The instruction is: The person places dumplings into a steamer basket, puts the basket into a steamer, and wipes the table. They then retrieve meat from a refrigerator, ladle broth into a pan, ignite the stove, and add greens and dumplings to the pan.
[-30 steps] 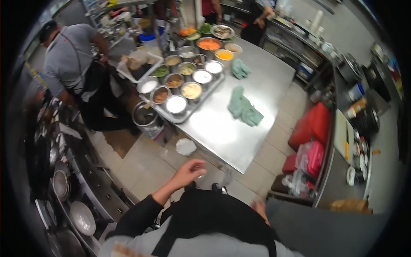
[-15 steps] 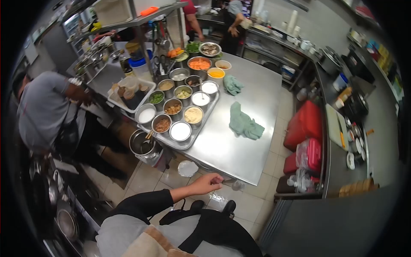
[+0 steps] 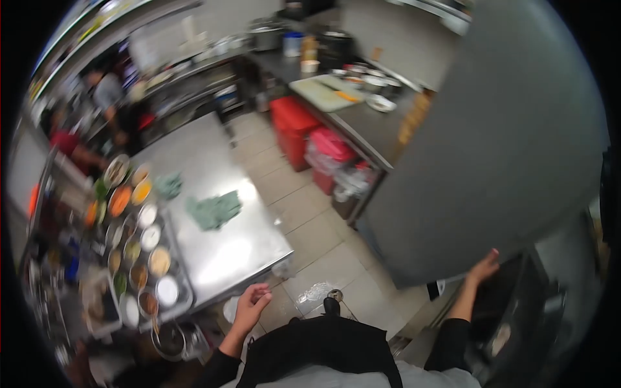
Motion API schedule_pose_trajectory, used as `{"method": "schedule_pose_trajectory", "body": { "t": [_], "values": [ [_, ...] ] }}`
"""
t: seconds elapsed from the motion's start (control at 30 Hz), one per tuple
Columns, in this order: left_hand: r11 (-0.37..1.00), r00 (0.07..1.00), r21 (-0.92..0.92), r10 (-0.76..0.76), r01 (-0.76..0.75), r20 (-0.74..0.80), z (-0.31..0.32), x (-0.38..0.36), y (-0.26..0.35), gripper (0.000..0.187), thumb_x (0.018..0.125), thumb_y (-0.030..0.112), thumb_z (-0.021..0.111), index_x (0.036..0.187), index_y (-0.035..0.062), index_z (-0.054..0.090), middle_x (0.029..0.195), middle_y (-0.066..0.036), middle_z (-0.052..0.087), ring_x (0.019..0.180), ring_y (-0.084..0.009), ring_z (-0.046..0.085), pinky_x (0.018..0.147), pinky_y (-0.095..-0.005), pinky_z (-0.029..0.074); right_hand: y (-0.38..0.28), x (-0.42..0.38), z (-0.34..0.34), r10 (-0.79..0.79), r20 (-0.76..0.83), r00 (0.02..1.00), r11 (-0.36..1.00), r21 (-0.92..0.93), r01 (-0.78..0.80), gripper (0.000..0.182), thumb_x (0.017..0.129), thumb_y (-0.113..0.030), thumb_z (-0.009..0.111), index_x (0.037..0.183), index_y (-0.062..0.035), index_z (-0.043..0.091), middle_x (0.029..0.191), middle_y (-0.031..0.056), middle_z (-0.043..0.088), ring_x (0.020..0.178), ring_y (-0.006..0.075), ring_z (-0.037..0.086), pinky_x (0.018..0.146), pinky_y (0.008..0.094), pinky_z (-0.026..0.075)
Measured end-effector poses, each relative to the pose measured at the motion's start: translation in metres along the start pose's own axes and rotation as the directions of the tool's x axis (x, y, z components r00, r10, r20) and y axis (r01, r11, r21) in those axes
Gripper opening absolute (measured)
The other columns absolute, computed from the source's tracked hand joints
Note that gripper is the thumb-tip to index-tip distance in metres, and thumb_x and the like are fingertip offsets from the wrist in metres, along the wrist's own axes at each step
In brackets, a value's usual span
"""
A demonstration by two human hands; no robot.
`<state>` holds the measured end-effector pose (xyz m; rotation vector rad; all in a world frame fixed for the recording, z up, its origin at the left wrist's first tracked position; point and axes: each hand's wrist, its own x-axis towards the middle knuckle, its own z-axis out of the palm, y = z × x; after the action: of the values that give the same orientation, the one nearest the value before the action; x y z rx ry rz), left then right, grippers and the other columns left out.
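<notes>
My left hand (image 3: 251, 308) hangs beside the near corner of the steel table (image 3: 223, 262), its fingers loosely bent and apart, with nothing in them. Out to the right, my right hand (image 3: 484, 266) is raised with the fingers stretched out. Its fingertips overlap the lower edge of a tall grey panel (image 3: 491, 149) in this view. Two crumpled green cloths lie on the table, the larger cloth (image 3: 215, 210) nearer me. A metal tray (image 3: 183, 284) on the table's left side carries several round containers of ingredients, among them a bowl of white stuff (image 3: 167, 291).
Beyond the tiled floor (image 3: 301, 210), red bins (image 3: 291, 132) stand under a counter that holds a cutting board (image 3: 325, 94). A shiny wet patch (image 3: 314, 294) shows on the floor near my feet. Two people (image 3: 110, 97) are at the back left. A pot (image 3: 169, 339) stands below the tray.
My view has swung right, so the table now sits further left and the grey panel fills the right. My right hand has come into view, stretched out. My left hand stays empty.
</notes>
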<state>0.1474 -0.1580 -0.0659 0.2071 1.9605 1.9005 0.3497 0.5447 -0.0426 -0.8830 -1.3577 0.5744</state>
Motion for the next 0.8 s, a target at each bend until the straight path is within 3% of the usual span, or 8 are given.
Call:
{"method": "schedule_pose_trajectory", "body": {
  "t": [0.1, 0.2, 0.27, 0.33, 0.43, 0.67, 0.73, 0.8],
  "values": [
    [0.998, 1.000, -0.059, 0.017, -0.016, 0.019, 0.021, 0.019, 0.019, 0.032, 0.092, 0.012, 0.067, 0.122, 0.0012, 0.059, 0.107, -0.008, 0.065, 0.100, -0.0141, 0.061, 0.091, -0.0281, 0.048, -0.076, -0.104, -0.001, 0.011, -0.074, 0.997, 0.983, -0.183, -0.024, 0.061, 0.096, -0.043, 0.063, 0.123, 0.0053, 0.038, 0.114, 0.0177, 0.050, 0.106, 0.0267, 0.048, 0.097, 0.0411, 0.040],
    [0.999, 0.991, -0.045, -0.002, 0.008, 0.132, 0.041, 0.022, 0.031, 0.031, 0.093, 0.011, 0.065, 0.121, -0.0009, 0.058, 0.107, -0.009, 0.065, 0.101, -0.0149, 0.061, 0.093, -0.0286, 0.048, -0.112, -0.182, -0.013, -0.313, 0.095, 0.945, 0.905, -0.273, 0.327, 0.064, 0.089, -0.047, 0.069, 0.115, 0.0018, 0.037, 0.104, 0.0119, 0.043, 0.098, 0.0272, 0.047, 0.085, 0.0398, 0.043],
    [0.999, 0.982, -0.032, 0.002, 0.004, 0.187, 0.056, 0.025, 0.030, 0.030, 0.094, 0.010, 0.064, 0.121, -0.0020, 0.058, 0.107, -0.009, 0.065, 0.101, -0.0152, 0.061, 0.093, -0.0287, 0.048, -0.138, -0.213, -0.014, -0.248, 0.244, 0.937, 0.943, -0.159, 0.292, 0.069, 0.081, -0.052, 0.076, 0.106, 0.0014, 0.040, 0.102, 0.0165, 0.044, 0.092, 0.0280, 0.047, 0.077, 0.0411, 0.041],
    [0.998, 0.970, -0.059, 0.000, 0.015, 0.242, 0.068, 0.024, 0.031, 0.028, 0.095, 0.008, 0.063, 0.120, -0.0030, 0.057, 0.108, -0.010, 0.065, 0.102, -0.0159, 0.061, 0.094, -0.0289, 0.047, -0.146, -0.242, -0.002, -0.372, 0.223, 0.901, 0.914, -0.080, 0.397, 0.072, 0.080, -0.041, 0.080, 0.114, 0.0004, 0.032, 0.102, 0.0205, 0.044, 0.089, 0.0318, 0.047, 0.076, 0.0428, 0.042],
    [0.999, 0.949, -0.033, -0.023, 0.035, 0.313, 0.081, 0.021, 0.044, 0.027, 0.095, 0.007, 0.062, 0.119, -0.0033, 0.057, 0.108, -0.011, 0.065, 0.102, -0.0168, 0.062, 0.095, -0.0282, 0.047, -0.190, -0.271, 0.000, -0.241, 0.304, 0.922, 0.968, 0.001, 0.252, 0.067, 0.080, -0.027, 0.081, 0.117, -0.0001, 0.032, 0.104, 0.0221, 0.044, 0.088, 0.0333, 0.049, 0.076, 0.0418, 0.043],
    [0.982, 0.886, 0.065, 0.132, -0.179, 0.445, 0.113, 0.058, 0.070, 0.054, 0.086, 0.009, 0.070, 0.134, -0.0026, 0.049, 0.129, -0.016, 0.057, 0.118, -0.0232, 0.056, 0.102, -0.0368, 0.042, -0.249, -0.275, -0.006, -0.446, 0.770, 0.456, 0.892, 0.423, 0.159, 0.072, 0.087, -0.023, 0.074, 0.140, -0.0010, 0.032, 0.122, 0.0219, 0.049, 0.105, 0.0334, 0.056, 0.094, 0.0431, 0.046],
    [0.943, 0.893, 0.092, 0.267, -0.319, 0.362, 0.130, 0.073, 0.089, 0.085, 0.079, 0.016, 0.077, 0.148, -0.0016, 0.030, 0.147, -0.021, 0.040, 0.138, -0.0292, 0.038, 0.112, -0.0423, 0.032, -0.267, -0.235, 0.001, -0.314, 0.943, -0.107, 0.947, 0.303, -0.102, 0.066, 0.092, -0.027, 0.068, 0.145, -0.0075, 0.034, 0.131, 0.0188, 0.052, 0.111, 0.0311, 0.059, 0.097, 0.0427, 0.046],
    [0.900, 0.887, 0.110, 0.386, -0.423, 0.252, 0.125, 0.112, 0.069, 0.095, 0.077, 0.021, 0.080, 0.150, -0.0029, 0.023, 0.148, -0.022, 0.037, 0.140, -0.0306, 0.035, 0.114, -0.0421, 0.029, -0.261, -0.176, 0.019, -0.385, 0.921, 0.052, 0.914, 0.373, 0.157, 0.049, 0.094, -0.029, 0.064, 0.137, -0.0094, 0.050, 0.128, 0.0143, 0.059, 0.111, 0.0287, 0.061, 0.098, 0.0409, 0.047]
  ]
}}
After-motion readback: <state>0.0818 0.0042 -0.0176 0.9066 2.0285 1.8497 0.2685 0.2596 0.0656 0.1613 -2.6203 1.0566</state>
